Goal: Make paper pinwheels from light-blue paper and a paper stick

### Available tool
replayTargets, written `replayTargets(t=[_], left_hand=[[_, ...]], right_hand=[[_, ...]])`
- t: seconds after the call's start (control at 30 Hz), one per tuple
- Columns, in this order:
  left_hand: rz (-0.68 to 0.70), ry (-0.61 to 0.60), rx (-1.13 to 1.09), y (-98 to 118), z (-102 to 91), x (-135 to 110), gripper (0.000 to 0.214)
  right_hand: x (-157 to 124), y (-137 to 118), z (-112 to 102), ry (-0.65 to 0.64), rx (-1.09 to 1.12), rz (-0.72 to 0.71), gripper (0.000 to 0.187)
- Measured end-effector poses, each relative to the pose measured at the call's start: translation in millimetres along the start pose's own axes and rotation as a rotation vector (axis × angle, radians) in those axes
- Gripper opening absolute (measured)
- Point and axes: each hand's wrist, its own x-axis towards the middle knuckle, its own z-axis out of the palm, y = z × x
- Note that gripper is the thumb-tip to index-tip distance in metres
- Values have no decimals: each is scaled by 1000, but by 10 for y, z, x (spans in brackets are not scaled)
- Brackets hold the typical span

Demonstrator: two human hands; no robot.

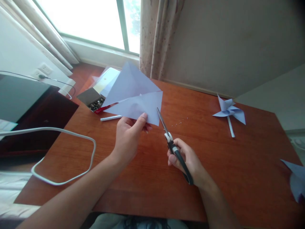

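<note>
My left hand (pixel 130 135) pinches the near edge of a white paper sheet (pixel 135 82), thumb on top, holding it above the table. A long slit runs into the sheet from its left side, and a crease shows on its upper part. Around the black handles of a pair of scissors (pixel 175 146) my right hand (pixel 184 159) is closed. The scissors' blades look shut and point up toward the sheet's right corner, seemingly just beside it. Under the sheet, a rolled white paper stick (pixel 111 118) lies partly hidden.
A paper pinwheel (pixel 229 111) on a stick lies at the right; another (pixel 296 181) is cut off at the right edge. An open box (pixel 95 103) of small metal pieces stands behind the sheet. A white cable (pixel 92 152) loops over the wooden table (pixel 147 184) at left.
</note>
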Motion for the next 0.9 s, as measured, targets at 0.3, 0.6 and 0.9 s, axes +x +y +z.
replayTargets(t=[0.3, 0.6, 0.9], left_hand=[[72, 93, -91, 34, 2, 32, 18], [113, 117, -111, 47, -6, 53, 15], [57, 59, -73, -14, -10, 26, 17]], right_hand=[[-30, -27, -2, -22, 12, 20, 42], [-39, -15, -13, -45, -1, 45, 42], [-33, 26, -6, -64, 9, 57, 44]])
